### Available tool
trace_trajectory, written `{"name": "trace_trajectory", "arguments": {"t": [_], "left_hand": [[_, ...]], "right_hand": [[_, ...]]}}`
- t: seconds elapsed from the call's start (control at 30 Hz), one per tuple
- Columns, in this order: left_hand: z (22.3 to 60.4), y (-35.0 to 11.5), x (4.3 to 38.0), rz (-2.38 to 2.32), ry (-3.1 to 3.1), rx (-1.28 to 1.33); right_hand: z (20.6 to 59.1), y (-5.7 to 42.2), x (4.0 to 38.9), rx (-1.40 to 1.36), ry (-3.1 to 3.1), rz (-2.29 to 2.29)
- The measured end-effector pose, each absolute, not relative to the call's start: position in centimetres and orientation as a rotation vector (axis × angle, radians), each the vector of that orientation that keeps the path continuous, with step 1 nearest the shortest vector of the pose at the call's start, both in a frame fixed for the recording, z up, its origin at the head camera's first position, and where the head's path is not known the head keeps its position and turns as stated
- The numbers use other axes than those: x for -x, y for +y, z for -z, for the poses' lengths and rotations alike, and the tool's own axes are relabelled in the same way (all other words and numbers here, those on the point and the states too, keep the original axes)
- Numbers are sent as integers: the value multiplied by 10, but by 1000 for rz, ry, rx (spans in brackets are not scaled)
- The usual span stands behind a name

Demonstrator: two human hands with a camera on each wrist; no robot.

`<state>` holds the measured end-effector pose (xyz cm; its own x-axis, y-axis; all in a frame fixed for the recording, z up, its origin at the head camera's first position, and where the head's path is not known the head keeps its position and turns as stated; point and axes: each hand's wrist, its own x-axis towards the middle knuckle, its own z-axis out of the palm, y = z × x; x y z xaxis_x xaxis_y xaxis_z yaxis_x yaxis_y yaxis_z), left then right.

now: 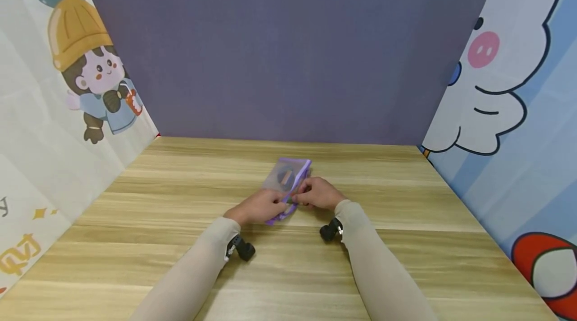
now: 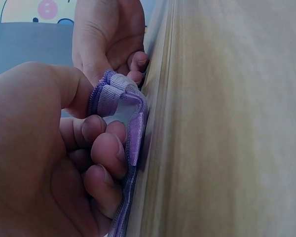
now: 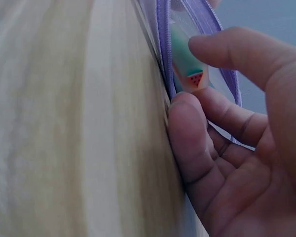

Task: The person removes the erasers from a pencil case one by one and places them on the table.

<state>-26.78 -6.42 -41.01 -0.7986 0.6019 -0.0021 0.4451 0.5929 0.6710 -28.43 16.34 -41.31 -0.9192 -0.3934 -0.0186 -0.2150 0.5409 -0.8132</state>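
Observation:
A see-through pouch [image 1: 273, 179] with purple zipper trim lies on the table, its mouth parted toward the right. My left hand [image 1: 259, 206] grips the near part of the mouth, thumb and curled fingers on the purple zipper edge [image 2: 134, 138]. At the opening, my right hand [image 1: 322, 193] pinches a small translucent green item [image 3: 185, 55] with a watermelon-slice print between thumb and forefinger. That item sits between the two zipper edges in the right wrist view, its far end hidden inside the pouch. A dark round patch with a pale bar shows through the pouch's face.
The wood-grain table [image 1: 180, 241] runs to a plain grey-purple panel [image 1: 288, 50] at the back. Printed cartoon walls [image 1: 36, 110] flank it on both sides. Each wrist wears a small black camera [image 1: 243, 249].

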Motion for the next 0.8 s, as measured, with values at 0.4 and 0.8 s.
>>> {"name": "trace_trajectory", "arguments": {"t": [0.4,0.8], "left_hand": [[410,-61,274,-961,2602,-837],[410,-63,271,-970,2611,-824]], "right_hand": [[416,167,295,551,2554,1299],[417,165,295,567,2554,1275]]}}
